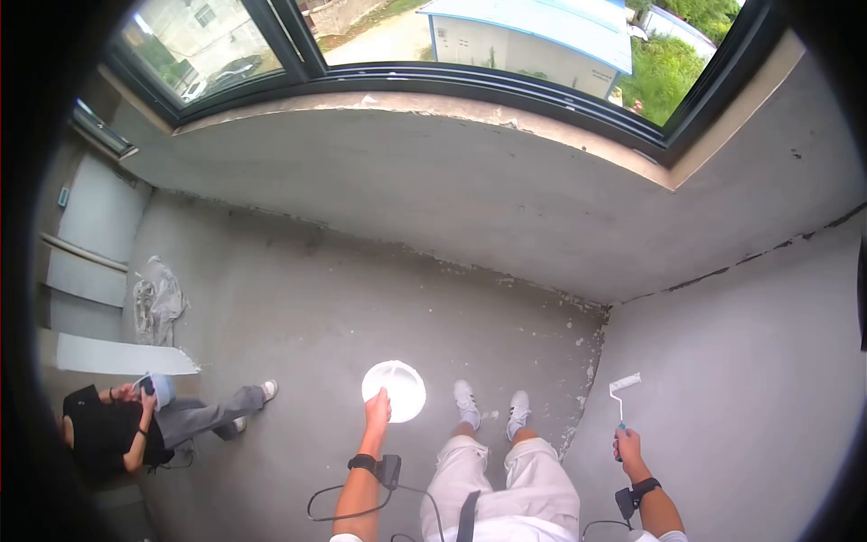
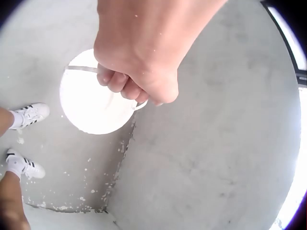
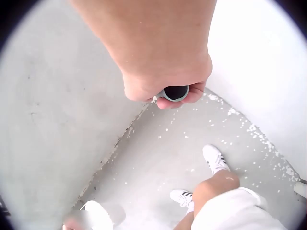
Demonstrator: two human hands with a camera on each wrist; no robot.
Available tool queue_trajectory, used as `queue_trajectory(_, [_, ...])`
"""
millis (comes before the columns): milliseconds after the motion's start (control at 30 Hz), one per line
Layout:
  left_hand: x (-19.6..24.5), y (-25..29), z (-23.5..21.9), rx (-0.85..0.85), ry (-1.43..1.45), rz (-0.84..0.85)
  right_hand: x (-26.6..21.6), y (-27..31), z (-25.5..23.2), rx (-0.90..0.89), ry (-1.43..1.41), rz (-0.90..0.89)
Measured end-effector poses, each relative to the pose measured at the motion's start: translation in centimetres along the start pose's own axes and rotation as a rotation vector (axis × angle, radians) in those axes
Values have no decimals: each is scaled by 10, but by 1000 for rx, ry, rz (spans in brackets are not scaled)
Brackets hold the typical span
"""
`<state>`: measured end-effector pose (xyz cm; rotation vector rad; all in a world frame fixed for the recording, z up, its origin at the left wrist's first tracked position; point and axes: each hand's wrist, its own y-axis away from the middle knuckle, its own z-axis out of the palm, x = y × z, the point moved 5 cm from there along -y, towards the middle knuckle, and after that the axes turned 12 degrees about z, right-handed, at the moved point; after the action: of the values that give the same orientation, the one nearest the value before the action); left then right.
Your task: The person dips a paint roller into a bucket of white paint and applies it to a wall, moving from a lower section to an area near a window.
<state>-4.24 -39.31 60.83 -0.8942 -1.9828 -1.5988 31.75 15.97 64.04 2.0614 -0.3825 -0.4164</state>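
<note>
My left hand (image 1: 377, 414) grips the handle of a round white bucket (image 1: 411, 390), which hangs in front of my left side. In the left wrist view the fingers of my left hand (image 2: 139, 79) curl round the bucket's handle, and the bright inside of the bucket (image 2: 96, 112) shows no detail. Out to the right, my right hand (image 1: 628, 444) holds a paint roller (image 1: 625, 383) with its white sleeve pointing up, against the right wall in this view. The end of the roller's handle (image 3: 176, 93) sticks out of my right hand (image 3: 168, 79) in the right wrist view.
Another person (image 1: 108, 429) stands at the left, holding a dark object. A crumpled plastic sheet (image 1: 159, 303) lies on the floor (image 1: 298, 379) beyond. Grey walls (image 1: 722, 343) meet in a corner at the right, under a wide window (image 1: 506, 77). White specks dot the floor edge.
</note>
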Motion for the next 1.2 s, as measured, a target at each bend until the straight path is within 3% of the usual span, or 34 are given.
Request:
queue_trajectory(233, [-27, 92, -103, 267, 275, 43, 36, 33, 1, -109, -207, 15])
queue_trajectory(333, [-41, 137, -140, 367, 366, 39, 25, 47, 12, -130, -193, -31])
queue_trajectory(467, [-62, 191, -158, 420, 422, -12, 15, 43, 13, -130, -89, -149])
queue_trajectory(567, [-91, 204, -177, 435, 404, -70, 20, 49, 12, -219, -104, -65])
queue_trajectory(700, [-122, 207, -189, 486, 306, -161, 18, 72, 13, -166, -26, -113])
queue_trajectory(733, [-129, 205, -194, 542, 324, -126, 19, 74, 15, -135, -1, -137])
queue_trajectory(867, [-150, 178, -197, 503, 257, -31, -1, 118, 35, -96, -3, -232])
queue_trajectory(933, [-142, 178, -182, 468, 128, 65, -20, 118, 36, 20, 243, -481])
queue_trajectory(967, [-116, 189, -166, 453, 112, 72, -22, 118, 48, 34, 380, -621])
queue_trajectory(1000, [-110, 194, -161, 409, 41, 176, -31, 145, 58, -24, 447, -586])
queue_trajectory(1033, [-84, 201, -146, 460, 28, 174, -54, 184, 72, -67, 491, -558])
queue_trajectory(1133, [-61, 192, -136, 385, -67, 156, -68, 259, 112, -92, 711, -850])
queue_trajectory(1200, [-59, 180, -128, 366, -34, 185, -58, 278, 131, -120, 790, -906])
